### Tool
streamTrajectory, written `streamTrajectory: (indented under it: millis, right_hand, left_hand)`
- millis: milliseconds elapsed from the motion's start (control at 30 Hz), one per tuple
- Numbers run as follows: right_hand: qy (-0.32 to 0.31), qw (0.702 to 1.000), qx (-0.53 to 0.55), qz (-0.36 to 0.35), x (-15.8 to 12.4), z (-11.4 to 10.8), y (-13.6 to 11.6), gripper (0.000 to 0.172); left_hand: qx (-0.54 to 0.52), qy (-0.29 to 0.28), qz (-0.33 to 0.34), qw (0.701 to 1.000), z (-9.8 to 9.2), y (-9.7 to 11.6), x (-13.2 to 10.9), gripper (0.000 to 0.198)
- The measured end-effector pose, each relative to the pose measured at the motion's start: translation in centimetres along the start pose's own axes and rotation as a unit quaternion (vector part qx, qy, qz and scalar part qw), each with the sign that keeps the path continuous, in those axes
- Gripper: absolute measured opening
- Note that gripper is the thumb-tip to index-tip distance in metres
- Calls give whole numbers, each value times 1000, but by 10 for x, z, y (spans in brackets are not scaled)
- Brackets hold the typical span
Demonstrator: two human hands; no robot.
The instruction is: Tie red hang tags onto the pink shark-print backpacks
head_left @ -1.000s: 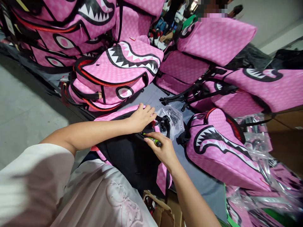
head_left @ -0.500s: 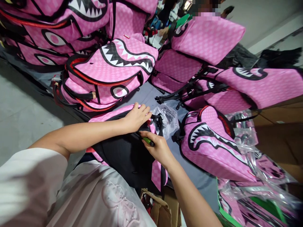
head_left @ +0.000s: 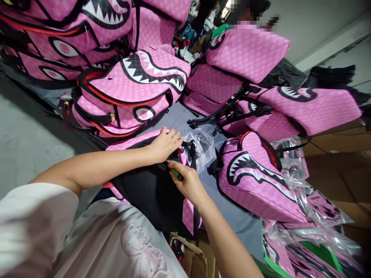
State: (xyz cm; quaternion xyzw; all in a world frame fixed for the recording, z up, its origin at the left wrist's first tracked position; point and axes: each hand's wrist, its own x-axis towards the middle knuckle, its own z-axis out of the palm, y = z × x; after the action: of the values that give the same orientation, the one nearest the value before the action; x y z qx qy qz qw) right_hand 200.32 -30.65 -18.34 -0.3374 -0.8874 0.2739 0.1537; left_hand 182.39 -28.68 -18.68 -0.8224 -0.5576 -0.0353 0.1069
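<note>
A pink-and-black backpack [head_left: 139,193] lies in front of me, its black padded side facing up. My left hand [head_left: 165,144] is closed over its top near the strap end, fingers curled on the fabric. My right hand [head_left: 187,179] grips a slim green-handled tool [head_left: 176,174] whose dark end points at the black panel, right below my left hand. Its tip is hidden, so I cannot make out its exact kind. Beyond my fingers sits a crumpled clear plastic bag [head_left: 201,146].
A pink shark-mouth backpack [head_left: 136,88] lies just ahead, with more stacked at far left. Another backpack [head_left: 255,173] lies right, near plastic-wrapped ones in a green-edged container [head_left: 268,255]. An opened cardboard box [head_left: 191,255] stands below the table edge. A person is behind the far backpacks.
The whole view has shifted slightly. Both hands keep nearly the same place on the backpack, and the green-handled tool stays in my right hand.
</note>
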Motion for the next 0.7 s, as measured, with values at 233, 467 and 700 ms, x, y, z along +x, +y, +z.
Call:
streamTrajectory:
  millis: [233, 467, 700]
  right_hand:
    - [18, 999, 7, 26, -3, 6, -2, 26]
    - [81, 993, -21, 78, -6, 15, -8, 23]
    - [136, 984, -51, 102, -7, 28, -17, 22]
  left_hand:
    - [1, 18, 3, 1000, 0, 0, -2, 60]
    - [-8, 22, -1, 1000, 2, 0, -1, 58]
    - [-7, 10, -2, 1000, 0, -1, -2, 58]
